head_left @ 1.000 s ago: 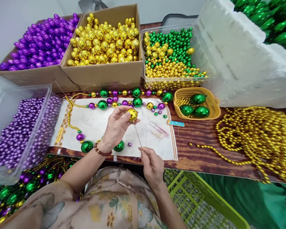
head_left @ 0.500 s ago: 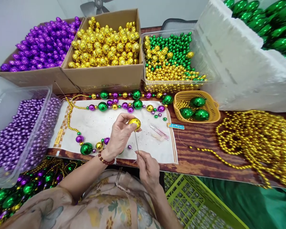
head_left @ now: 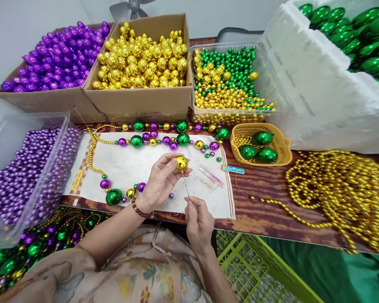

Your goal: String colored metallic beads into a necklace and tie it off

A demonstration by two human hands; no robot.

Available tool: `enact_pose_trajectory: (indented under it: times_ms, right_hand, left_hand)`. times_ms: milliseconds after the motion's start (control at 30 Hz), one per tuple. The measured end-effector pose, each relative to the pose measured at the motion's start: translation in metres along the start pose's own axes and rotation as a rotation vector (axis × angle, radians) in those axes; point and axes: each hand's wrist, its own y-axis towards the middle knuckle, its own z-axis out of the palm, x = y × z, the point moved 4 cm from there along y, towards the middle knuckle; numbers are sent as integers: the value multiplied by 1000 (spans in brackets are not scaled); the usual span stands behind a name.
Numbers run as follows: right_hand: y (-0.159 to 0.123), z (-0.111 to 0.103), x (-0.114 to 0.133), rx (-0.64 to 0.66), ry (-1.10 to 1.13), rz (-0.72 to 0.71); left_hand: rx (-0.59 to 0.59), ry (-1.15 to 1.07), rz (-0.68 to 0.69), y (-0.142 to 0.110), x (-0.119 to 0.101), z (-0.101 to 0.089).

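Above the white cloth point(head_left: 189, 202), my left hand point(head_left: 159, 181) pinches a large shiny gold bead point(head_left: 181, 163) between thumb and fingers. My right hand point(head_left: 198, 219), lower and to the right, is closed on a long thin needle point(head_left: 185, 184). The needle slants up to the underside of the gold bead; how far its tip goes inside is hidden. A strand of purple, green and gold beads point(head_left: 114, 196) curves over the cloth, partly covered by my left hand and forearm. A small purple bead point(head_left: 171, 195) lies just below my left hand.
Cardboard boxes of purple beads point(head_left: 63, 59) and gold beads point(head_left: 142, 59) stand behind. A clear tub point(head_left: 233, 110), an orange basket point(head_left: 287, 156) and a foam box point(head_left: 290, 84) sit to the right, near heaped gold bead strands point(head_left: 344, 198). Small scissors point(head_left: 210, 174) lie on the cloth.
My left hand has turned the gold bead slightly, moving it a little right. My right hand has shifted slightly right and up, with the needle still meeting the bead from below.
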Motion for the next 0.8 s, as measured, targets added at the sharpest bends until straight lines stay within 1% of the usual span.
enact_pose_trajectory:
  times_ms: [100,200,267,333,433,500,533,567,633,700,733,767,800]
  right_hand:
    - [3,1,-6,23,39,60]
    - [10,2,-8,14,137,124]
    - [16,2,-9,8,205,183]
    - [22,1,-7,36,256,224]
    - [26,-2,-5,119,308,217]
    - [26,-5,-9,144,332,227]
    - [26,-7,-13,127,345,257]
    - [25,-10,-19,89,363,301]
    - [23,-17,-33,-31,414,402]
    - [20,-25,-47,-151,477,483]
    - [19,-29,-52,-196,507,511]
    - [18,-34,-58,-237,533,534]
    - [17,-38,-62,-273,553,553]
  left_hand:
    - [53,28,-27,-4,7,1]
    - [115,80,-84,-11,20,4]
    - [115,128,-85,-13,26,3]
    - [98,177,-56,-13,29,1]
    - [78,211,-40,-8,29,-2]
    - [67,231,-38,-4,30,-3]
    - [77,268,-38,-2,31,-4]
    - [117,330,-48,-1,33,-3]
    - [277,526,-113,5,41,0]
    - [429,774,-159,16,49,2]
    - [466,909,-138,25,51,3]
    - [473,1051,-78,37,52,4]
    - [464,1198,10,51,52,6]
